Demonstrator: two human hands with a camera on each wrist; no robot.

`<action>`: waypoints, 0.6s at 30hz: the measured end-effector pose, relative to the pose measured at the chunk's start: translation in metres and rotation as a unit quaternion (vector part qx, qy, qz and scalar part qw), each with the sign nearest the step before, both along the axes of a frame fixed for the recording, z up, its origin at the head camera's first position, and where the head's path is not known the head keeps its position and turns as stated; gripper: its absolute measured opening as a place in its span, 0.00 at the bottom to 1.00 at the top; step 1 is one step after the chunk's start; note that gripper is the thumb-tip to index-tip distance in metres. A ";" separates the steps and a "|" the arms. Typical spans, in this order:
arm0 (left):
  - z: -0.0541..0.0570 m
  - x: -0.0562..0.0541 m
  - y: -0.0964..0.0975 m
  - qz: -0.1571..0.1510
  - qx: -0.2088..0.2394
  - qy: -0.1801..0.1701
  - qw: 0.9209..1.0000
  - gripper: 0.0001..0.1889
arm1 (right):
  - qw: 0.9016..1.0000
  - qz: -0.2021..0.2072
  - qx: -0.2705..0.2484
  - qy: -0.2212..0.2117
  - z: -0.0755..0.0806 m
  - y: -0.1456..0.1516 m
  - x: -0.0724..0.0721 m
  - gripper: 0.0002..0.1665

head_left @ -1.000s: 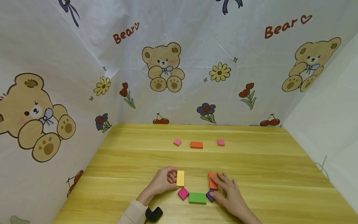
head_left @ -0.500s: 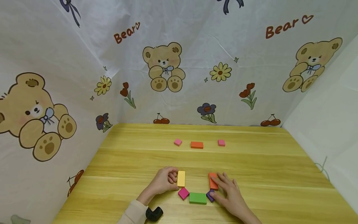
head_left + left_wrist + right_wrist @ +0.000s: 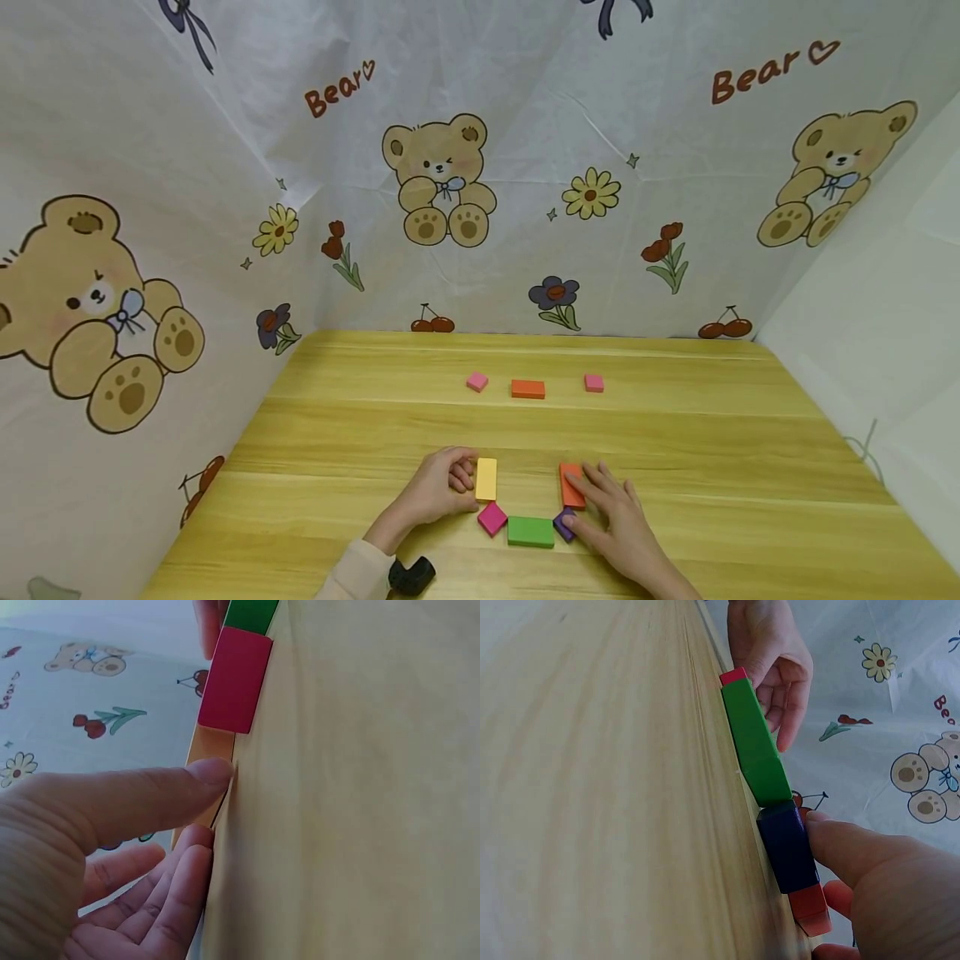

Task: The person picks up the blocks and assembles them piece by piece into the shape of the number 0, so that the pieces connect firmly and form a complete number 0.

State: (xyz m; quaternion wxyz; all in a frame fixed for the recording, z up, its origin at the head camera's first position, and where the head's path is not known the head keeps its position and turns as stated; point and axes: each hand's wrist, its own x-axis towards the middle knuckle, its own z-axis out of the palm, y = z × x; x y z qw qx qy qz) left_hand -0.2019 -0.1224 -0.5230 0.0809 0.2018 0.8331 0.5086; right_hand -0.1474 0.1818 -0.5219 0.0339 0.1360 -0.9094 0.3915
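Note:
In the head view, my left hand holds the yellow block by its left side, thumb near the front end and index finger near the back end. A magenta block, turned like a diamond, touches the yellow block's front end. Beside it lies the green block, followed by a purple block. My right hand has its thumb against the purple block and its fingertips on the red-orange block, which lies lengthwise behind. Together the blocks form a U. The right wrist view shows the green and dark blue-purple block touching.
Farther back on the wooden table lie two pink blocks, one at left and one at right, with an orange block between them. A black object is by my left wrist. Bear-print cloth bounds the table's back and left.

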 end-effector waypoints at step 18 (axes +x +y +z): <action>-0.004 0.048 0.026 0.130 -0.008 0.059 0.990 0.30 | 1.000 0.002 -0.001 0.013 0.000 0.000 0.001 0.35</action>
